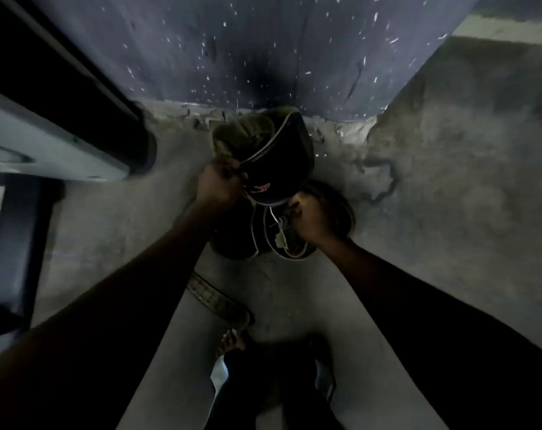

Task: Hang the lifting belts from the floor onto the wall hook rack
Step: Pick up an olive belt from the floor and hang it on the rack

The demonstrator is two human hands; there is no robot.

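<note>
At nine o'clock a pale machine frame (55, 150) crowds the floor (449, 197), leaving little room that side. The left hand (220, 184) is closed on the rim of a dark lifting belt (273, 162), raised and curled just before the blue wall (263, 51) at twelve o'clock, probably to free it from the pile (248, 234) beneath. The right hand (310, 218) is closed around a strap or buckle end at the pile's right; which belt it belongs to is unclear. Another belt (217, 299) lies flat at six o'clock. Three o'clock is open floor. No hook rack shows.
</note>
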